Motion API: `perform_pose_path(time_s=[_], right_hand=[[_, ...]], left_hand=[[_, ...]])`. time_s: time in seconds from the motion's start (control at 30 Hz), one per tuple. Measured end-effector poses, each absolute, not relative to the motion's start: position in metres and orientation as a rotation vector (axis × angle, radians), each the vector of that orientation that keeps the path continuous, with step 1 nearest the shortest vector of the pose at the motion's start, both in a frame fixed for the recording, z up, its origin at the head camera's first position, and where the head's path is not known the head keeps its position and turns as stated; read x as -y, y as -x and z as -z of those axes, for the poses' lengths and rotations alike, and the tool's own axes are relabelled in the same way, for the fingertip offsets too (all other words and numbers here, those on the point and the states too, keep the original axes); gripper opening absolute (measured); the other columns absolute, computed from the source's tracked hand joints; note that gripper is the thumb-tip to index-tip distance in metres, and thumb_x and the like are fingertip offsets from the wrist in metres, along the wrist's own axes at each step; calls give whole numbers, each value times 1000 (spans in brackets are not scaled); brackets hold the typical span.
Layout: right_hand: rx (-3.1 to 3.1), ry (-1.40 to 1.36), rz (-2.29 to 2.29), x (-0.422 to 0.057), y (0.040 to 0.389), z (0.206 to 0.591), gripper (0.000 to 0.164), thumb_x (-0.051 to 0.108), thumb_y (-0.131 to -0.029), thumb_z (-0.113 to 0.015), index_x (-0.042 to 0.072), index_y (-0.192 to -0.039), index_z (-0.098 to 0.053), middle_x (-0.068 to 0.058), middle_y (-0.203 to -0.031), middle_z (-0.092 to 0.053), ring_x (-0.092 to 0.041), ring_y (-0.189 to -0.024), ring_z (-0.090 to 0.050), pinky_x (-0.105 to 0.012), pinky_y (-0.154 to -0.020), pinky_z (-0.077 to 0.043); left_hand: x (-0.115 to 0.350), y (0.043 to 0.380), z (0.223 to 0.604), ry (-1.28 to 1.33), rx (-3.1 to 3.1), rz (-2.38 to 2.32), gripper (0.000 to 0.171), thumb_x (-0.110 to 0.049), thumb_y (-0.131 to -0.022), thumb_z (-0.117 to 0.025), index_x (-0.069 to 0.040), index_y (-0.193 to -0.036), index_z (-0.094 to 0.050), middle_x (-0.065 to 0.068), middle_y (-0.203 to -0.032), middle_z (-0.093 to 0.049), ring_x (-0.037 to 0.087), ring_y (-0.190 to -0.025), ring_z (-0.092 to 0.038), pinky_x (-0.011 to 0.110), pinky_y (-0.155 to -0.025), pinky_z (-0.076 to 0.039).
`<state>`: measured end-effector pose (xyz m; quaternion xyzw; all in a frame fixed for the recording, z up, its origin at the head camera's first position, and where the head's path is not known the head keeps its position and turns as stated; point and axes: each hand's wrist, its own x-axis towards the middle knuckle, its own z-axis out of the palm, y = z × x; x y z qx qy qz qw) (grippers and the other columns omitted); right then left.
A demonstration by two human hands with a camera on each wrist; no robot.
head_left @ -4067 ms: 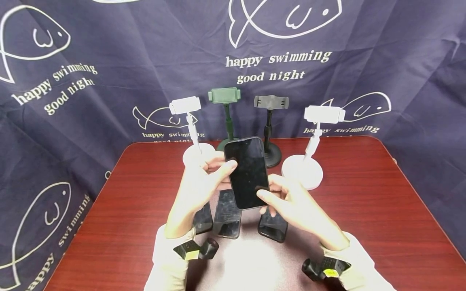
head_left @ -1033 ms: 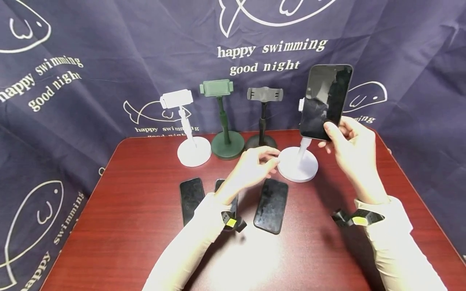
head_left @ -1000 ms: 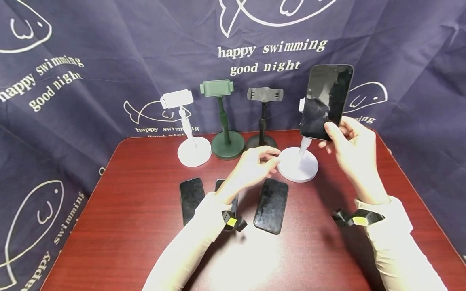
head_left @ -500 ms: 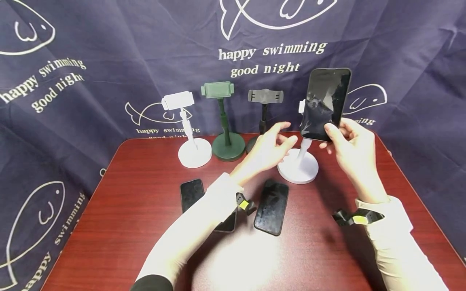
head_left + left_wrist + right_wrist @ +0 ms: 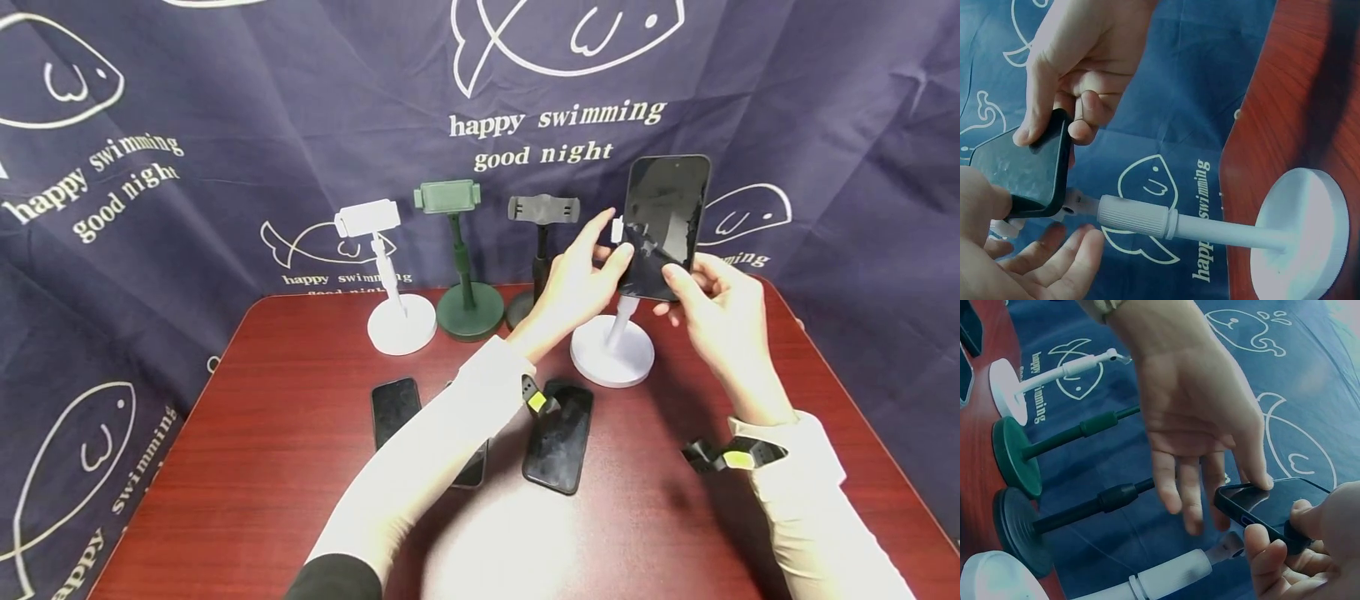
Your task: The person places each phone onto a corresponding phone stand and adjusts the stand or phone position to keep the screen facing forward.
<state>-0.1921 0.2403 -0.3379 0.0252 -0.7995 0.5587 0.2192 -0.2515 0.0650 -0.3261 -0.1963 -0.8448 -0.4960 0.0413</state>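
My right hand (image 5: 723,321) grips the lower right of an upright black smartphone (image 5: 667,208), thumb on the screen. Behind that phone rises the rightmost white phone stand (image 5: 611,354); only the left end of its clamp (image 5: 617,229) shows in the head view. My left hand (image 5: 581,279) is at the phone's left edge, its thumb touching the phone and its index fingertip close to the clamp end. In the left wrist view the other left fingers (image 5: 1085,250) are extended below the phone (image 5: 1019,169). How the phone sits against the clamp is hidden.
Left of this stand are a black stand (image 5: 543,210), a green stand (image 5: 468,308) and another white stand (image 5: 401,325). Three dark phones lie on the red table (image 5: 247,467): one at left (image 5: 395,408), one partly under the left arm, one at right (image 5: 558,442).
My left hand has moved up and right from beside the stand's base to the phone's left edge. Earlier both hands held the phone over the table; the right hand then carried it to the stand.
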Motion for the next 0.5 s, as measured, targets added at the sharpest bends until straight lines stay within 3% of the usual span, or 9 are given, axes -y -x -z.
perform_pose_path(time_s=[0.13, 0.23, 0.37, 0.5], right_hand=[[2205, -95, -1551, -241, 194, 339, 18, 18, -101, -67, 5, -90, -65, 11, -58, -67, -6, -46, -58, -17, -46, -39], [2201, -107, -1554, -241, 195, 340, 21, 17, -101, -67, 1, -88, -63, 10, -58, -66, -5, -46, -57, -17, -46, -39], [2210, -95, -1551, -242, 195, 340, 21, 17, -101, -67, 0, -88, -63, 10, -57, -66, -5, -46, -57, -18, -46, -38], [2240, -71, -1538, -242, 194, 339, 20, 19, -101, -67, 2, -90, -64, 11, -58, -66, -5, -46, -57, -20, -44, -36]], left_hand=[[-70, 256, 322, 591, 2560, 1569, 53, -34, -105, -58, -30, -156, -43, 1, -112, -73, 9, -84, -72, 20, -78, -54], [-72, 258, 319, 592, 2557, 1554, 51, -33, -107, -54, -31, -156, -43, -1, -119, -73, 7, -92, -73, 19, -82, -54], [-75, 259, 317, 573, 2584, 1447, 48, -35, -108, -51, -31, -156, -45, -5, -138, -67, 6, -121, -64, 24, -99, -49], [-77, 260, 315, 567, 2582, 1424, 44, -36, -108, -51, -28, -152, -50, -6, -135, -68, 7, -122, -64, 25, -100, -49]])
